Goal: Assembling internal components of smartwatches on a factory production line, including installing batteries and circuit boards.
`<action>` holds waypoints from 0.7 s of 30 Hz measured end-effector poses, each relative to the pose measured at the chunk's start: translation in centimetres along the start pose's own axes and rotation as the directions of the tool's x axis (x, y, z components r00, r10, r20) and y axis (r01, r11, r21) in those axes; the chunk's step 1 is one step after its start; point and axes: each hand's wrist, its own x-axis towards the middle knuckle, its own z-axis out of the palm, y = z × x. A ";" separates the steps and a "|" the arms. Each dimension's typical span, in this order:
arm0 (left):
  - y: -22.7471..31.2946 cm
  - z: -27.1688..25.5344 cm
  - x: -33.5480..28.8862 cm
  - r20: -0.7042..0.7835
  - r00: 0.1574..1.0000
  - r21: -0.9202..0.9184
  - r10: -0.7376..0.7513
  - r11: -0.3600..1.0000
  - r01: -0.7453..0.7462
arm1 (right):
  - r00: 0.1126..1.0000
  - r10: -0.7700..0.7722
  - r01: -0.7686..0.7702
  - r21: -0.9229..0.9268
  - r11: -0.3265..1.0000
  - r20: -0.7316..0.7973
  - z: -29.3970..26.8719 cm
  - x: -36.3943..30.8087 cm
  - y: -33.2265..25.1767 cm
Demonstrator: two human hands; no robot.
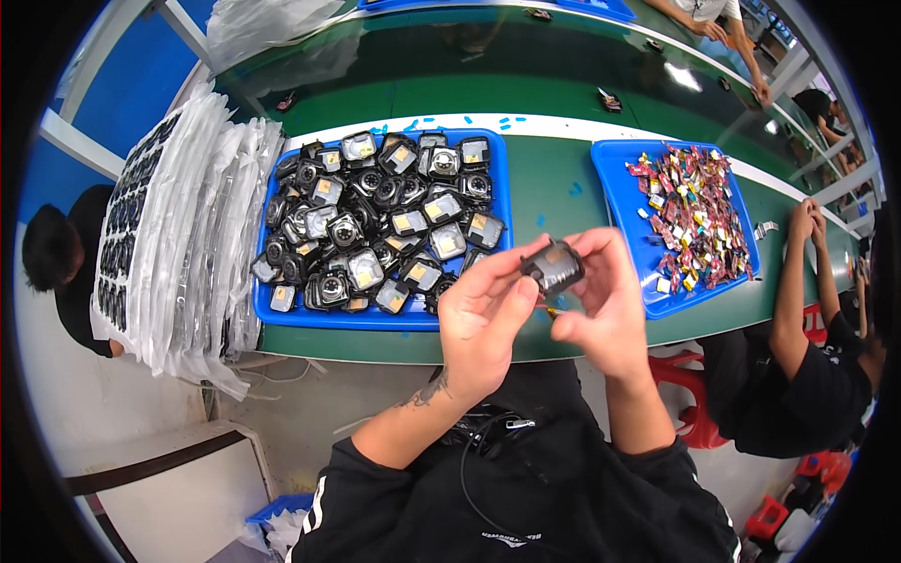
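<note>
Above the table's near edge I hold a black, squarish watch case (557,269) with a dark glossy face. My left hand (481,314) grips its left side, thumb on the near edge and fingers behind. My right hand (608,305) is closed around the right side, its fingers curled at the far edge and the thumb lower down. A small yellow and reddish bit shows just under the case between the hands; I cannot make out what it is.
A blue tray (380,321) heaped with similar watch cases lies left. Another blue tray (678,302) holds small red, white and yellow parts. Plastic-wrapped stacked sheets (202,235) stand far left. Across a green conveyor (469,80) and at right are other people; a red stool (690,394) is nearby.
</note>
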 end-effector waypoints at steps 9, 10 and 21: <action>0.8 0.2 0.4 -0.101 0.989 0.244 0.109 0.966 -0.082 | 0.995 0.043 -0.054 -0.116 0.992 -0.094 1.9 -1.4 1.5; 0.4 -0.6 0.5 0.003 0.973 0.409 0.232 0.887 -0.213 | 0.992 -0.070 0.044 -0.228 0.973 -0.107 2.0 -1.3 1.3; 3.4 -0.5 1.1 0.422 0.868 0.755 0.262 0.429 -0.496 | 0.701 -0.660 0.557 -0.786 0.268 0.272 0.9 -1.4 -1.0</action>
